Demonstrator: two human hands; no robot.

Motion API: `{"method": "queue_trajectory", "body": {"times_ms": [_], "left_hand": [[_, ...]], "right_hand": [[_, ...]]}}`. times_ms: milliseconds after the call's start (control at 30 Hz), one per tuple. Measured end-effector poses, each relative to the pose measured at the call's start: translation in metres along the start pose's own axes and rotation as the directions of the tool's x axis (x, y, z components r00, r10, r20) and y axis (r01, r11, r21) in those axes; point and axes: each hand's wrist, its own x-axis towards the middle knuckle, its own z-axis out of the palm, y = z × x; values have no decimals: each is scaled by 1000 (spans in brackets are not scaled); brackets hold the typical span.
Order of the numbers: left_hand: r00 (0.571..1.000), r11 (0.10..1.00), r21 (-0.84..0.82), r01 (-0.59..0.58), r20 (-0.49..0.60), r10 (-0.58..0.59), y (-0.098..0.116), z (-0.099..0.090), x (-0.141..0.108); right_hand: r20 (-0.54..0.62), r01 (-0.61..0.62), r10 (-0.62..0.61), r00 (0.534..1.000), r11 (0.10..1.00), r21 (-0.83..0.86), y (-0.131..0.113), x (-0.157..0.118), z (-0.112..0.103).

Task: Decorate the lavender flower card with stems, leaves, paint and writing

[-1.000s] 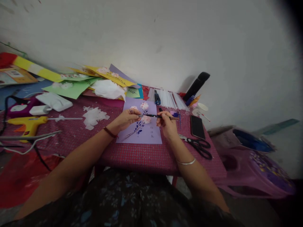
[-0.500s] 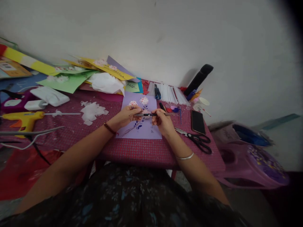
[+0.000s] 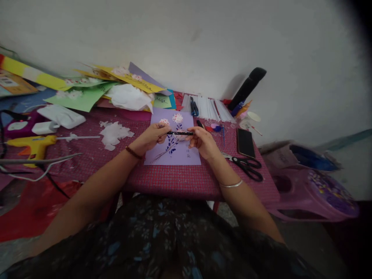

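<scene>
Both hands hold a slim dark patterned pen (image 3: 180, 133) level above a purple sheet of paper (image 3: 180, 159). My left hand (image 3: 154, 135) pinches its left end between thumb and fingers. At the other end, the fingertips of my right hand (image 3: 204, 142) close on the pen. The sheet bears fluffy pink-white flowers (image 3: 177, 118), dark blue leaves (image 3: 172, 145), brown stems and small writing at the lower right. One flower lies partly hidden behind the pen.
Scissors (image 3: 247, 166) and a phone (image 3: 245, 142) lie to the right. A yellow glue gun (image 3: 37, 145) and white petal-like scraps (image 3: 113, 135) are at left. Behind are decorated cards (image 3: 84, 99), clear glue sticks (image 3: 206, 108) and a blue-black cutter (image 3: 193, 106). A pink stool (image 3: 308, 193) stands beside the table.
The pen end that stuck out past my right hand no longer shows there. My hands have shifted apart slightly, and the right fingers sit at the pen's right end. The view has tilted a little.
</scene>
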Motion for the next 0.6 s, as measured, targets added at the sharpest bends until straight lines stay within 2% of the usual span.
{"method": "queue_trajectory", "body": {"times_ms": [100, 167, 233, 300, 367, 500, 600], "left_hand": [[999, 998, 58, -35, -26, 37, 1, -3, 0], [998, 993, 109, -44, -29, 48, 0, -1, 0], [1000, 988, 155, -18, -20, 22, -2, 1, -1], [1000, 984, 180, 6, -31, 0, -3, 4, -2], [998, 990, 142, -8, -63, 17, -3, 4, -2], [991, 995, -68, -77, -112, 69, 3, 1, 0], [992, 987, -132, -93, -102, 79, 6, 2, 0]], "right_hand": [[11, 80, -80, 997, 952, -295, 2, 1, -2], [104, 162, -126, 987, 838, -522, 3, -1, -1], [204, 237, -134, 970, 716, -657, 4, -3, 2], [266, 287, -133, 955, 640, -713, 3, -5, 5], [287, 314, -143, 947, 601, -735, 2, -7, 8], [291, 331, -163, 943, 563, -757, 1, -8, 11], [306, 342, -158, 939, 542, -768, 3, -10, 15]]}}
